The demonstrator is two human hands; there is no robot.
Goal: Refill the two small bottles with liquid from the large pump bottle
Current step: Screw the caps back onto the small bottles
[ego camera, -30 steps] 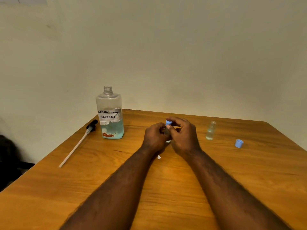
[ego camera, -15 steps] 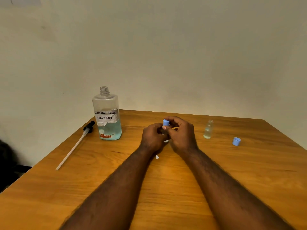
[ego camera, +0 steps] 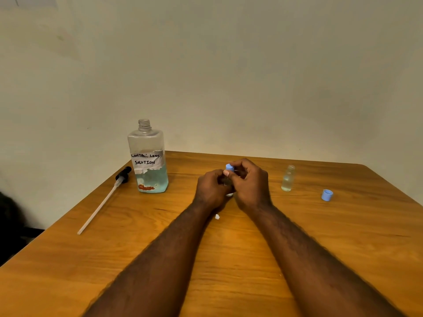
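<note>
Both hands meet at the middle of the wooden table [ego camera: 297,248]. My left hand [ego camera: 211,189] grips the body of a small clear bottle [ego camera: 229,186], mostly hidden by fingers. My right hand [ego camera: 249,184] pinches its blue cap [ego camera: 229,167] at the top. The large bottle [ego camera: 148,159], labelled "contact lens solution", stands open at the back left, about a third full of blue liquid. Its black pump with a long white tube [ego camera: 104,200] lies on the table to its left. A second small bottle [ego camera: 288,178] stands uncapped to the right, holding clear liquid.
A loose blue cap [ego camera: 327,194] lies right of the second small bottle. A tiny white piece [ego camera: 217,216] sits on the table under my left wrist. A plain wall rises behind the table's far edge. Something dark stands off the left edge.
The hands stay together on the small bottle and cap, with only slight finger shifts. The camera view has drifted a little; nothing else on the table moved.
</note>
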